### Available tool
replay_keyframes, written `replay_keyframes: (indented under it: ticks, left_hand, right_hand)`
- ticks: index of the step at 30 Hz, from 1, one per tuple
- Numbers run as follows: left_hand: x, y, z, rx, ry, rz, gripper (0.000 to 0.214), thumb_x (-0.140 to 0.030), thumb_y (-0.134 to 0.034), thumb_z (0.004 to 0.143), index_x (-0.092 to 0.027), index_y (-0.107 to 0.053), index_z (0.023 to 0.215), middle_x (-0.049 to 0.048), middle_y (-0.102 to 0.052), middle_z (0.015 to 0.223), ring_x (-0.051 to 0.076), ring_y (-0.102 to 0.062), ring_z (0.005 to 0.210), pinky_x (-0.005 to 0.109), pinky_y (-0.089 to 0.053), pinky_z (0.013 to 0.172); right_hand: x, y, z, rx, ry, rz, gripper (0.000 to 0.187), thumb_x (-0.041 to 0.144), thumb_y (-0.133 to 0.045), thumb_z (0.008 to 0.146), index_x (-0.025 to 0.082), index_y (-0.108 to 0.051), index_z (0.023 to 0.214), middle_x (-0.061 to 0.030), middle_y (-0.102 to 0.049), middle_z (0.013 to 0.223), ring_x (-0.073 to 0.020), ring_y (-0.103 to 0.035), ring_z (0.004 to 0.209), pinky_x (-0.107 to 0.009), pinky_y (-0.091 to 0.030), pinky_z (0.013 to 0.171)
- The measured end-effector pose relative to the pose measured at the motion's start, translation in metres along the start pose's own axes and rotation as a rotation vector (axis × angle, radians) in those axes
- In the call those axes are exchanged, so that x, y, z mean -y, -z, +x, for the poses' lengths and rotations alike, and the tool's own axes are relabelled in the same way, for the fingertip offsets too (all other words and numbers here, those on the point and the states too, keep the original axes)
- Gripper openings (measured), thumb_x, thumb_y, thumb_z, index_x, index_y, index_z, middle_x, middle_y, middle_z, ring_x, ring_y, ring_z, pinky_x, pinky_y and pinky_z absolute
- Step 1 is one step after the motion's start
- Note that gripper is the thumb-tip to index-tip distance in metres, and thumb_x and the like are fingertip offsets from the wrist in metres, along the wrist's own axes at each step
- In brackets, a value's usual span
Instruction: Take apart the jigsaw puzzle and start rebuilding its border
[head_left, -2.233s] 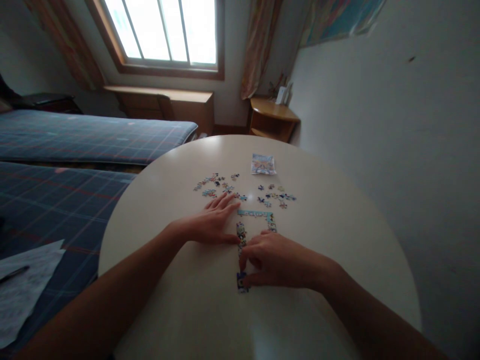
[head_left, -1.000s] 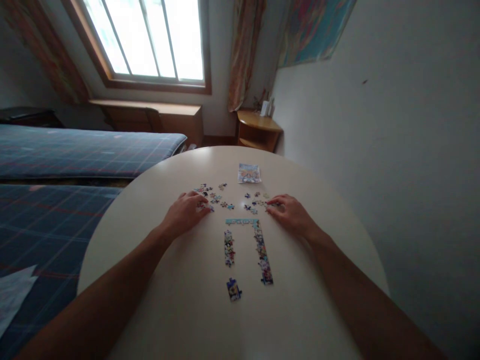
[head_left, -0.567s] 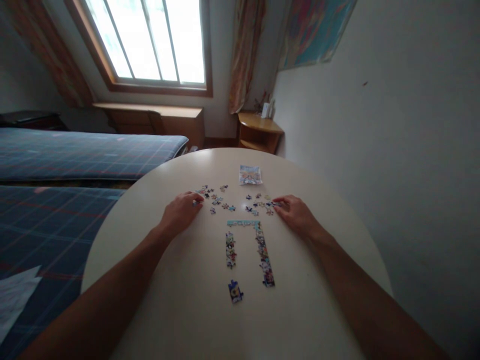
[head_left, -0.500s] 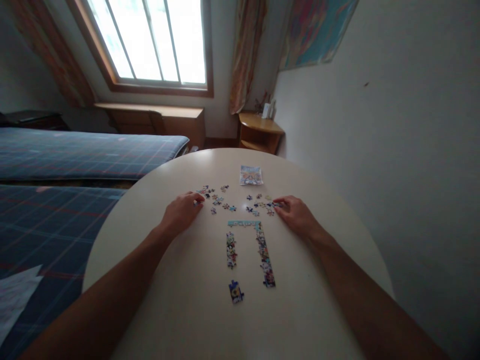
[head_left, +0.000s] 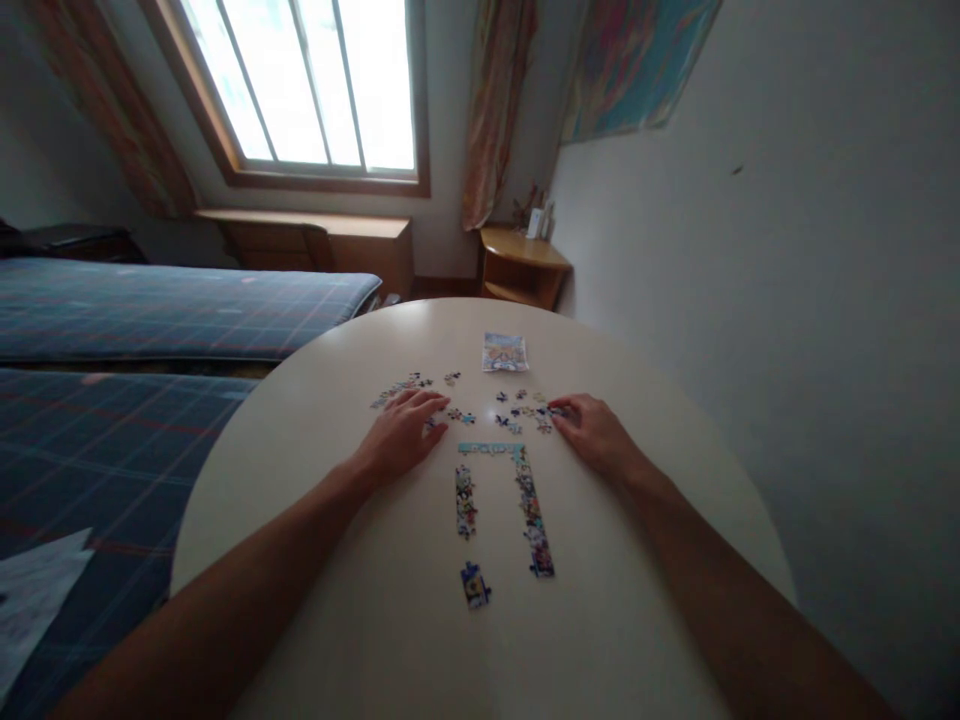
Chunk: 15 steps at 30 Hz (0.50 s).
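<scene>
My left hand (head_left: 405, 432) hovers at or rests on the left group of loose jigsaw pieces (head_left: 459, 415), covering some of them. Its thumb and fingers are apart; whether the fingertips touch a piece I cannot tell. My right hand (head_left: 598, 432) pinches a small dark jigsaw piece (head_left: 559, 411) at the edge of the right group of loose pieces (head_left: 517, 410). Nearer to me lie a joined top-and-right border strip (head_left: 534, 510), a shorter joined left strip (head_left: 465, 502) and a separate blue-edged pair or block of pieces (head_left: 474, 587).
A small picture sheet or packet (head_left: 505, 352) lies beyond the pieces on the round white table (head_left: 315, 610). A wall (head_left: 840, 380) borders the right side. Plaid-covered beds (head_left: 135, 440) stand at the left, with papers (head_left: 41, 600) on the nearer one.
My left hand has moved right across the left group, its thumb and fingers now wider apart, uncovering pieces at that group's far left. My right hand has stayed at the right group.
</scene>
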<state>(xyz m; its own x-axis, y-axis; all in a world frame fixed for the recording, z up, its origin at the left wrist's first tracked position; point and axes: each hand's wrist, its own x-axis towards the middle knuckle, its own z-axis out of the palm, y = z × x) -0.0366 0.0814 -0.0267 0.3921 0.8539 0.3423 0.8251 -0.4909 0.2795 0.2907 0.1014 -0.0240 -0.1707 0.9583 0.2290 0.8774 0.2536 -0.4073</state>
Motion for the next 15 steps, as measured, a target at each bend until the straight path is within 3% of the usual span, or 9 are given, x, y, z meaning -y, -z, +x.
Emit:
replay_keyframes:
  ticks: [5,15]
  left_hand:
    - [0.01,0.006,-0.001,-0.028,0.146,0.022,0.037,-0.033,-0.055,0.09,-0.02,-0.064,0.123,0.0086,-0.062,0.13,0.029,-0.051,0.123,0.047,-0.041,0.107]
    - [0.012,0.007,-0.003,0.002,0.113,-0.018,0.032,-0.039,-0.06,0.086,-0.022,-0.069,0.112,0.0078,-0.062,0.127,0.029,-0.051,0.121,0.046,-0.04,0.107]
  right_hand:
    - [-0.003,-0.001,0.0,-0.012,0.02,0.017,0.025,0.026,-0.06,0.086,0.019,-0.071,0.107,-0.0104,-0.07,0.111,-0.0254,-0.062,0.104,-0.042,-0.046,0.097]
    - [-0.006,-0.003,0.001,-0.017,0.021,0.026,0.025,0.026,-0.06,0.085,0.02,-0.071,0.107,-0.0097,-0.07,0.111,-0.0253,-0.063,0.104,-0.041,-0.047,0.096]
